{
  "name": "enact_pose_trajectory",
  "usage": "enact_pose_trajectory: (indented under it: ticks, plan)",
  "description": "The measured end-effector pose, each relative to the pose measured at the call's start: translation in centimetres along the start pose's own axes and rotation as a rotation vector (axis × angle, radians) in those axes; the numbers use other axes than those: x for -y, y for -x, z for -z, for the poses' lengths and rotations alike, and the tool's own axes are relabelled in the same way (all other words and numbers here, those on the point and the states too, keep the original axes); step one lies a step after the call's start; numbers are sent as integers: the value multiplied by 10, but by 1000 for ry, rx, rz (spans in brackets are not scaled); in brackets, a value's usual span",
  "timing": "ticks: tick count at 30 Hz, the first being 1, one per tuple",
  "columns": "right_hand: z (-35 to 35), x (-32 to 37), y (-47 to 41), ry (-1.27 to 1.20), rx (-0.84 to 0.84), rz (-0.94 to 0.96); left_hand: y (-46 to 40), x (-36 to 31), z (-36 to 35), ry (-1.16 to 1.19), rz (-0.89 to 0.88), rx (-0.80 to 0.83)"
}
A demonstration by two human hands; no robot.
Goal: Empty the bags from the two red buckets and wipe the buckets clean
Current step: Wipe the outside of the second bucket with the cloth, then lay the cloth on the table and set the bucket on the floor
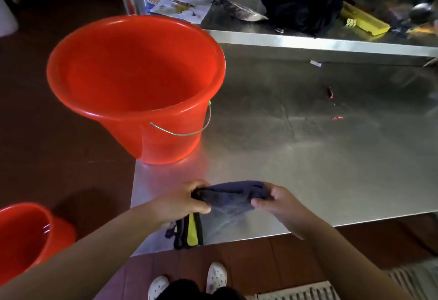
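The steel desk (pixel 308 157) carries the work, with a raised shelf (pixel 308 43) along its far side holding papers, a black bag (pixel 305 12) and a yellow object. On the desk's left end stands the larger red bucket (pixel 135 86), upright, mouth open toward the camera, its wire handle hanging down the near side; it looks empty inside, with no bag visible. A 2nd red bucket (pixel 26 235) sits lower at the left, seemingly on the floor, only partly in view, so its contents cannot be told.

At the desk's near edge both hands grip a dark blue cloth (pixel 232 197): the left hand (pixel 184 202) is curled round one end, the right hand (pixel 279 204) pinches the other with fingers and thumb. Beneath the left hand lies a small stack of folded cloths (pixel 189 231), 1 showing yellow.

The step in hand appears to be readying the cloth for wiping. To do it well, fold it into a flat pad that fills the palm rather than leaving it bunched, so a clean face meets the plastic. Then 1 hand should steady the rim of the bucket on the desk, since it stands close to the left edge and could slide off under pressure. Wiping from the rim downward to the base would push dirt 1 way. 2 small red scraps (pixel 336 117) lie well apart on the desk.
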State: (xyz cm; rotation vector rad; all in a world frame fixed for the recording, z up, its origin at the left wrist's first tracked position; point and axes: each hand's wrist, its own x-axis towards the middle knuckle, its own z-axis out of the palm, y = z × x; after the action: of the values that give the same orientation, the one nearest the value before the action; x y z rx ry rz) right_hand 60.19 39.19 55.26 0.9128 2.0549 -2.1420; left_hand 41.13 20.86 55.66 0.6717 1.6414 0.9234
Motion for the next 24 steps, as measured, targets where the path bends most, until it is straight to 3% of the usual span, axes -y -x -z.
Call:
enact_pose_trajectory:
  ticks: [2, 6, 13, 17, 20, 22, 24]
  plan:
    - [5, -11, -1, 42, -35, -40, -11, 5, -3, 25, 98, 31]
    - [9, -46, -28, 416, -266, -140, -49, 26, -14, -112, 205, -128]
    - [24, -71, -53, 723, -459, -245, -82, 49, -23, -466, 93, -493]
    - [36, -38, -58, 781, -498, -87, -61, 46, -12, -215, 70, -657]
    - [34, 4, -68, 829, -464, 103, -27, 43, 10, -237, 8, -736]
    - [26, 35, -76, 821, -452, 220, 1, 38, 31, -279, -17, -859]
    - [11, 71, -87, 757, -453, 376, 30, 26, 55, -151, -22, -1034]
